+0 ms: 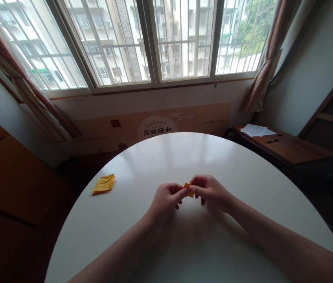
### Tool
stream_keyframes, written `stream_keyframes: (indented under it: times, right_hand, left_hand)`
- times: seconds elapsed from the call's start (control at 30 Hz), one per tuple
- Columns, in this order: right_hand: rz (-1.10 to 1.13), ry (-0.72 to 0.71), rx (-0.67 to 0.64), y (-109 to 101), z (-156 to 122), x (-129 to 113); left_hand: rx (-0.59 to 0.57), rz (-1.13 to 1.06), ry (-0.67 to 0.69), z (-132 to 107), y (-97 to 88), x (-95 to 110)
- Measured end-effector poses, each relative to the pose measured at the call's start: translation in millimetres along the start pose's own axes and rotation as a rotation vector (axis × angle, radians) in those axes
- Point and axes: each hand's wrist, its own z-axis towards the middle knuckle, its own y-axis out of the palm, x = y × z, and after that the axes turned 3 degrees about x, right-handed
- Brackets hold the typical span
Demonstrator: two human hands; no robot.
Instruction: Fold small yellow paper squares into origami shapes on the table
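Note:
Both of my hands meet over the middle of a round white table (243, 173). My left hand (166, 198) and my right hand (209, 192) pinch a small folded orange paper (188, 190) between their fingertips, just above the tabletop. Most of that paper is hidden by my fingers. A second folded piece of yellow-orange paper (104, 184) lies flat near the table's left edge, well apart from both hands.
A low wooden side table (290, 147) with white sheets (254, 129) and a dark pen stands at the right. A printed cardboard panel (157, 125) leans under the barred window. Wooden furniture sits at the left and far right.

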Motion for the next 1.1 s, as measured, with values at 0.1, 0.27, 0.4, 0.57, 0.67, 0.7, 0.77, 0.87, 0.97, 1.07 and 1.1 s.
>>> stream_keyframes:
  times: [0.1, 0.27, 0.4, 0.57, 0.67, 0.7, 0.77, 0.87, 0.97, 1.07, 1.1]
  right_hand:
    - [0.005, 0.018, 0.000, -1, -1, -1]
    - [0.039, 0.037, -0.010, 3, -2, 1]
    - [-0.013, 0.032, 0.015, 7, -1, 6]
    - [-0.085, 0.038, 0.009, 7, 0, 7]
    - [-0.108, 0.064, -0.024, 4, 0, 3]
    - [-0.117, 0.070, -0.037, 3, 0, 2]
    - [-0.136, 0.076, -0.063, 0, -1, -1]
    - [-0.154, 0.083, -0.096, -3, -3, -3]
    - [-0.142, 0.095, -0.128, -7, -4, -3]
    - [-0.093, 0.108, -0.175, -11, -3, 0]
    - [-0.072, 0.112, -0.194, -13, -3, 2]
  left_hand:
    - [0.013, -0.005, 0.016, 1, -0.6, 0]
    - [0.023, 0.094, 0.076, 0, 0.8, -2]
    - [0.036, 0.197, 0.165, -2, 2.1, -2]
    - [0.018, 0.209, 0.205, -3, 1.9, -1]
    - [0.004, 0.194, 0.167, -2, 1.0, -1]
    - [0.003, 0.189, 0.149, -1, 0.8, -1]
    - [0.001, 0.173, 0.118, -1, 0.7, 0]
    - [-0.009, 0.144, 0.085, -1, 0.9, 0]
    - [-0.023, 0.114, 0.059, 0, 0.7, 0]
    - [-0.041, 0.076, 0.040, 1, 0.0, -2]
    - [-0.046, 0.067, 0.036, 1, -0.3, -3]
